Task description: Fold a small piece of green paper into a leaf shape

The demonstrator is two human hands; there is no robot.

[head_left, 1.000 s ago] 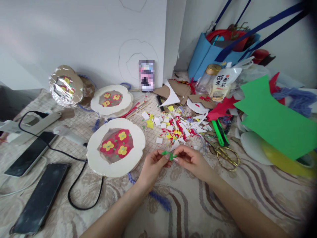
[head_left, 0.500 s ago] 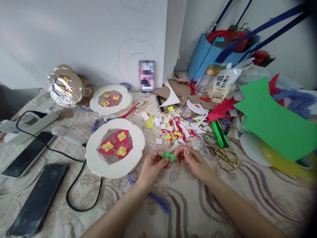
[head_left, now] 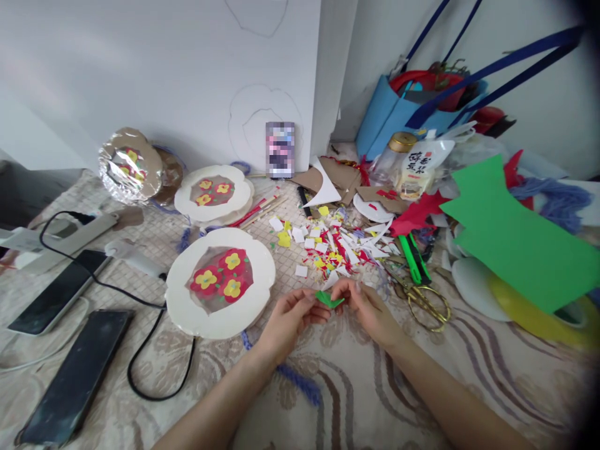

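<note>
Fingers [head_left: 307, 301] curled, left hand [head_left: 291, 317] pinches green paper [head_left: 329, 299], right hand [head_left: 369, 310] touching it.

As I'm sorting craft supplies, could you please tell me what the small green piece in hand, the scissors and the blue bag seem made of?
Green piece: probably matte paper, since it looks thin and seems folded.
Scissors: likely metal; the handles look gold-coloured and glossy.
Blue bag: perhaps felt or another fabric; its wall looks dull and opaque.

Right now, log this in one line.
Left grip: holding green paper; right grip: at its right end; gold scissors: lying right; white frame: lying left
</note>
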